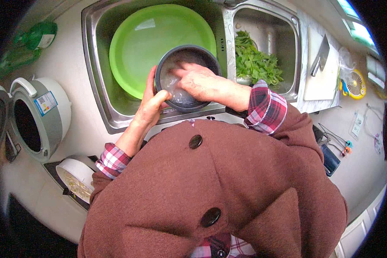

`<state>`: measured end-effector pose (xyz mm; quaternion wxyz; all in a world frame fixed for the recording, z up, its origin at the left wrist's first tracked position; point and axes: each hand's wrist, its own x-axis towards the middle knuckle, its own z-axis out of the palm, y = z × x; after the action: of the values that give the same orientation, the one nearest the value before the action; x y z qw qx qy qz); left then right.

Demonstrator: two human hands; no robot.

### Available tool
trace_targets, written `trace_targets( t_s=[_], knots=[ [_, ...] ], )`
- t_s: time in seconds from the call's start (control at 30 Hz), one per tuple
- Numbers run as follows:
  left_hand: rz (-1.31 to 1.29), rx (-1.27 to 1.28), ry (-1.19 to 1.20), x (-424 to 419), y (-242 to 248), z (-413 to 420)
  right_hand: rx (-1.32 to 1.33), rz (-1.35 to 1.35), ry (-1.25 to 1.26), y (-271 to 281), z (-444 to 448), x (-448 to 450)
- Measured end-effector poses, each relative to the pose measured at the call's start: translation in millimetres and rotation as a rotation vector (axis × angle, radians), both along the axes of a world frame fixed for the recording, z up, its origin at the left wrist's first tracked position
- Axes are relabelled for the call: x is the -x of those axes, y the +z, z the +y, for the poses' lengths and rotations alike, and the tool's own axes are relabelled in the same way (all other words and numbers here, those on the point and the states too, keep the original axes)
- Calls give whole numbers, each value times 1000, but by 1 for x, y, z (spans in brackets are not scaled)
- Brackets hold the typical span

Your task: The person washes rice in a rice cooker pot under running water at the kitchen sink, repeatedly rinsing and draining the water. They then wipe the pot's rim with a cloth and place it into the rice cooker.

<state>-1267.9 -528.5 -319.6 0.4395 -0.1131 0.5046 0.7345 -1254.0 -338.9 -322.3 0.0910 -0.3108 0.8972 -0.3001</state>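
Note:
My left hand (153,101) grips the near left rim of a dark round pot (159,84), with the thumb over the edge. Cloudy liquid (171,80) covers part of the pot's inside. My right hand (193,80) reaches into the pot, its fingers blurred by motion; whether they hold anything cannot be made out. Tilted a little, the pot is above the near side of a large light-green basin (132,61), which sits in the left bowl of a stainless steel double sink (92,71).
Leafy greens (256,63) lie in the right sink bowl. Right of it, a cleaver (321,54) rests on a white cutting board (309,87), near a yellow fan (356,84). On the left are an open rice cooker (61,113) and a white bowl (74,166) of pale strands.

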Motion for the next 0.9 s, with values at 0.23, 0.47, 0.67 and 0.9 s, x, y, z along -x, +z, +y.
trace_targets(
  t_s=[0.23,0.47,0.67,0.9],
  knots=[
    [-30,23,41,2,4,3,-33,-513,-11,32,-2,3],
    [-20,-4,54,3,5,-1,300,-181,-286,75,6,14],
    [6,-53,74,3,2,-2,306,-230,-444,72,10,10],
    [101,40,48,5,3,-9,623,-416,-1008,46,49,7]
  ],
)
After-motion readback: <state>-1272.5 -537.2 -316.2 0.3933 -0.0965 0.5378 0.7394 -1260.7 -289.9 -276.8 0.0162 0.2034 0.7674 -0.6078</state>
